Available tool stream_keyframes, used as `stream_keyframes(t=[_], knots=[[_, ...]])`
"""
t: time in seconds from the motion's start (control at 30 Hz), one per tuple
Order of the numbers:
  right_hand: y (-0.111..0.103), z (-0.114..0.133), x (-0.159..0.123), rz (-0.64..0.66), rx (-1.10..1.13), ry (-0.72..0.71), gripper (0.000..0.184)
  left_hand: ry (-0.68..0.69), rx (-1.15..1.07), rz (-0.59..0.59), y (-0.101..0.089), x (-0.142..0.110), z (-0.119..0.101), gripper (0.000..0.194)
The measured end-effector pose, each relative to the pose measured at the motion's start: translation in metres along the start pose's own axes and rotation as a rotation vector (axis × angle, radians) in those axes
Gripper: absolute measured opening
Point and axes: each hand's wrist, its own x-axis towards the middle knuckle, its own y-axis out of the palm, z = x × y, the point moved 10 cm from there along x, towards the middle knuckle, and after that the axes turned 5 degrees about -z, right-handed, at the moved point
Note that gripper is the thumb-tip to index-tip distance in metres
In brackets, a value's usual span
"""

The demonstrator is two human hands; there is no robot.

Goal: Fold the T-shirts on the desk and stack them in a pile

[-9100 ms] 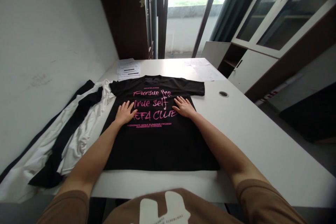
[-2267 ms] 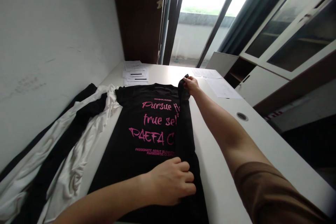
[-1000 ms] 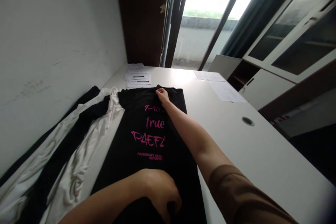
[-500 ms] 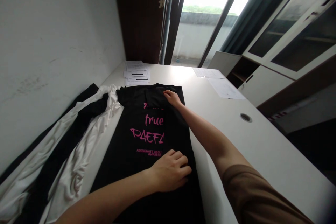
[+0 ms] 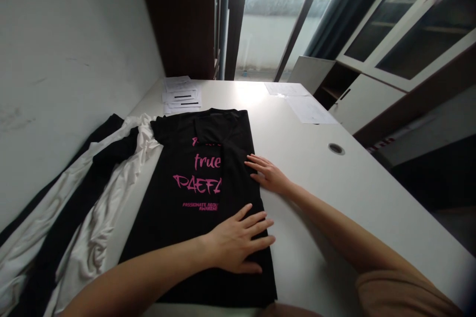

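A black T-shirt point(image 5: 167, 235) with pink lettering lies on the white table, its right side folded inward over part of the print and the sleeve turned across the top. My left hand point(image 5: 241, 240) rests flat on the lower part of the folded strip, fingers spread. Beside the shirt's right edge, my right hand point(image 5: 269, 173) is open, its fingertips at the fold and its palm over the table. Neither hand grips the cloth.
Black and white garments point(image 5: 107, 183) lie in long rumpled layers at the left, along the wall. Paper sheets point(image 5: 182, 96) sit at the far left and more papers point(image 5: 310, 109) at the far right. A round cable hole point(image 5: 336, 148) is set in the table point(image 5: 372, 203).
My right hand has left the sleeve near the collar and come down to the shirt's right edge. My left hand's fingers have spread out from a curled pose. The view has shifted slightly.
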Motion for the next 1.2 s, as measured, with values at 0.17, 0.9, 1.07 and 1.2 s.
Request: stream_keyframes(t=[0.17,0.9,1.07,1.2], knots=[[0.009,0.004,-0.006,0.091,-0.019,-0.029,0.056,0.117,-0.099,0.095,0.015,0.002,-0.029,0.071],[0.025,-0.080,0.064,0.095,-0.096,0.102,0.059,0.133,-0.147,0.154,0.023,0.002,-0.041,0.074],[0.030,-0.097,0.084,0.072,-0.108,0.140,0.059,0.125,-0.173,0.148,0.024,0.001,-0.039,0.074],[0.033,-0.109,0.100,0.071,-0.126,0.178,0.061,0.130,-0.162,0.144,0.024,0.001,-0.038,0.074]])
